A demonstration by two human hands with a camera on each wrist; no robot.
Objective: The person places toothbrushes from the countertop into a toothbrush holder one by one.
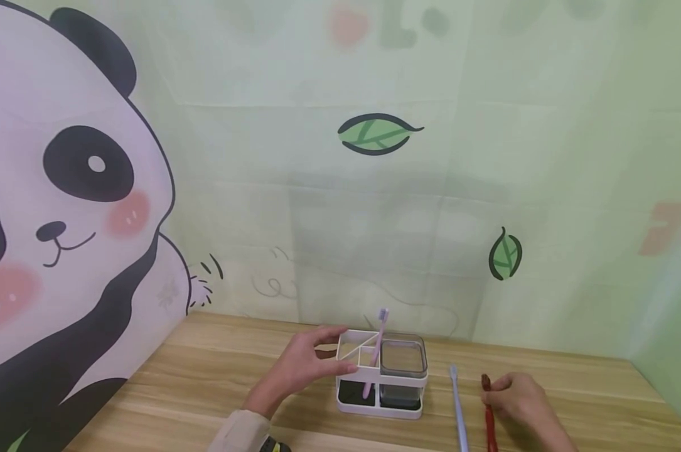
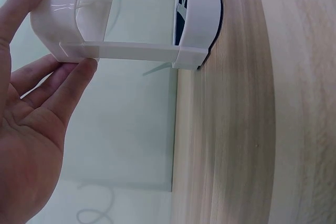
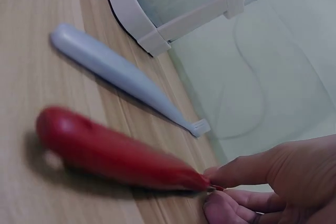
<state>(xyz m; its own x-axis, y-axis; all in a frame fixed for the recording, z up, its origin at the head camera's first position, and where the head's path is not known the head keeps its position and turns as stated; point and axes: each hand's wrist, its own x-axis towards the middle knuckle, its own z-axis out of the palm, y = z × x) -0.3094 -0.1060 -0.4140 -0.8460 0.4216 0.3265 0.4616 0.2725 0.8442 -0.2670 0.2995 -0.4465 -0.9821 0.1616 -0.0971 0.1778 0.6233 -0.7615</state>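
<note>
1. My landmark is the white plastic two-tier toothbrush holder, standing upright on the light wood-grain counter.
2. The red plastic toothbrush with a thick, rounded handle is to the right of the holder, apart from it. The right hand is on it, so that hand is nearer; the left hand is at the holder's opposite end.
3. I see the right hand pinching the red brush at its narrow end, thumb and fingertips close together. Its handle casts a shadow in the right wrist view, but I cannot tell whether all of it is off the counter.
4. The red brush's long axis runs away from the person beside the holder, pinched end farther off, thick end nearer the person than the holder's front.
5. Between it and the holder lies the slim pale-blue plastic toothbrush, roughly parallel; a straight line from red brush to holder crosses it.
6. The left hand grips the holder's upper tier at its left end, thumb at the front, fingers toward the back.
7. Inside the holder, the pale pink plastic toothbrush leans bristles-up, just left of the clear grey-tinted cup; I cannot tell its exact slot.
</note>
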